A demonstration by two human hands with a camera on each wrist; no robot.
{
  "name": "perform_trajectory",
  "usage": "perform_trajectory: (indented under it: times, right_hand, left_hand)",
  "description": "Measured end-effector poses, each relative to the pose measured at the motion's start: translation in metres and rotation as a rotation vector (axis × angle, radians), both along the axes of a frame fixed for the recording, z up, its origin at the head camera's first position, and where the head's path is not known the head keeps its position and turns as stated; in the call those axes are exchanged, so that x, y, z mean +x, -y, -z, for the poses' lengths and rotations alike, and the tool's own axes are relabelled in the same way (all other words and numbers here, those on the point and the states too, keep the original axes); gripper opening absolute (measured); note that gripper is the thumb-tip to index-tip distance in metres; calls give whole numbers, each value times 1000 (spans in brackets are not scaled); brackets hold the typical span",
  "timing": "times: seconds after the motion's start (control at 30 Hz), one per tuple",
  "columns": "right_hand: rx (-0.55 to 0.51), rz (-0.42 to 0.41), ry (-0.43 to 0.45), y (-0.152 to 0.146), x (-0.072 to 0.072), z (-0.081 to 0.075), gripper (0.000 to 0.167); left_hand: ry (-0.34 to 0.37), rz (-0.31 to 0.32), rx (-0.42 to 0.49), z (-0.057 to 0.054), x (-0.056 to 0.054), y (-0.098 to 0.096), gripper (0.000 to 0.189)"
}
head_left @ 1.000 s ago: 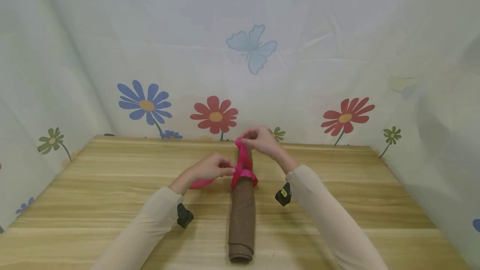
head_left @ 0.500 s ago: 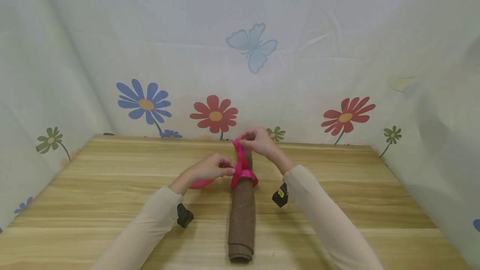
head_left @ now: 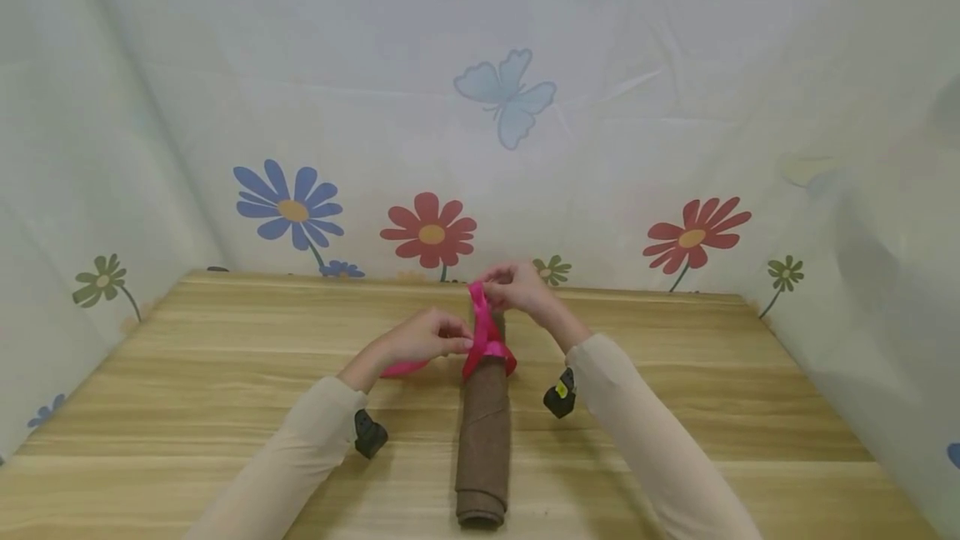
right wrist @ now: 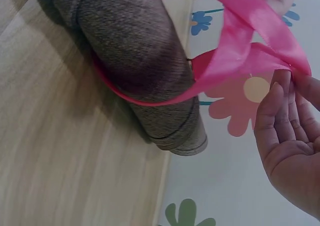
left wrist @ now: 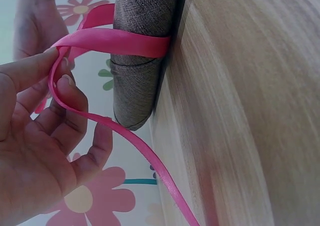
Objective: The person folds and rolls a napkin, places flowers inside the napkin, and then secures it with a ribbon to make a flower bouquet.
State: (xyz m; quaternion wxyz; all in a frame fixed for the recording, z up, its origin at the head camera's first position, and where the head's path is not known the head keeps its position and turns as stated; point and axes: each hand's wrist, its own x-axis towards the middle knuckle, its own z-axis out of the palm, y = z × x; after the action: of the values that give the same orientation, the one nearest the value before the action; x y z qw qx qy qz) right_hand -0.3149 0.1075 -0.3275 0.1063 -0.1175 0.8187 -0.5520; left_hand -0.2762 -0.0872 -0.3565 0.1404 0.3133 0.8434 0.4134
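A brown rolled-up cloth lies lengthwise on the wooden table, pointing away from me. Bright pink ribbon goes around its far half and crosses above it. My left hand pinches the ribbon between thumb and index finger at the roll's left side. In the left wrist view, a loose tail of the same ribbon trails past the lower fingers to the table. Over the far end of the roll, my right hand pinches a raised loop of ribbon, also seen in the right wrist view between thumb and fingers.
The wooden table stretches out on both sides of the roll. Behind it hangs a pale curtain printed with flowers and a butterfly. Small black wrist cameras hang beneath both cuffs, including the right camera.
My right hand has lowered slightly and turned, and the ribbon loop at its fingertips now shows more fully. The left hand stays almost in place; the roll has not moved.
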Motion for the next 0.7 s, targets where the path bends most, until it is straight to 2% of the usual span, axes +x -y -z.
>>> perform_trajectory:
  times: [0.7]
  right_hand:
    - [1,71,16,-4,-12,22,19]
  left_hand:
    - [-43,-43,1,1,-2,-1,13]
